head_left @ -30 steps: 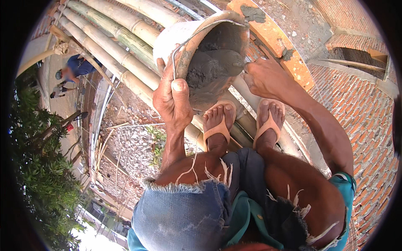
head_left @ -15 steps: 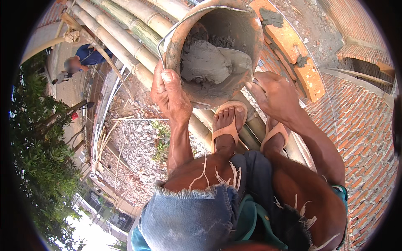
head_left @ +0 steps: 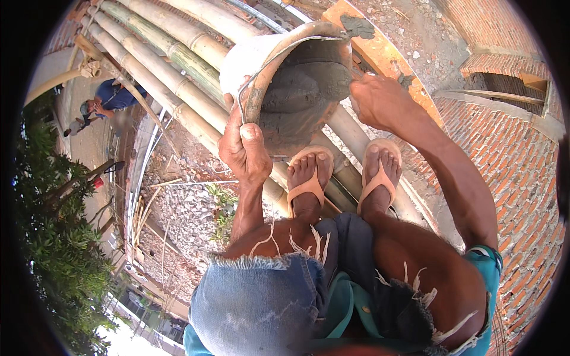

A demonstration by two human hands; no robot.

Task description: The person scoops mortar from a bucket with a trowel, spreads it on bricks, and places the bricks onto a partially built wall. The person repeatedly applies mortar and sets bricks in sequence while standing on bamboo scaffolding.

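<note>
A mortar-stained bucket [head_left: 243,61] is tilted so its mouth faces me, above the bamboo poles. Wet grey mortar [head_left: 303,89] coats its inside and lies in a dark mass there. My left hand [head_left: 246,153] grips the bucket's left rim, thumb in front, next to the thin wire handle [head_left: 270,61]. At the opposite rim, my right hand [head_left: 383,104] is closed round the handle of a trowel. Its fingers hide the handle, and the blade cannot be made out against the mortar.
My sandalled feet stand on bamboo poles [head_left: 193,74]. Beyond the bucket lies an orange board [head_left: 409,62] with mortar dabs. Brickwork [head_left: 510,172] rises on the right; rubble [head_left: 187,213] lies below left. Another person [head_left: 116,98] is at far left.
The bucket has tipped further toward the right, showing more of its outer wall. My right hand has moved up along its rim, and the pale mortar lump and trowel blade no longer show.
</note>
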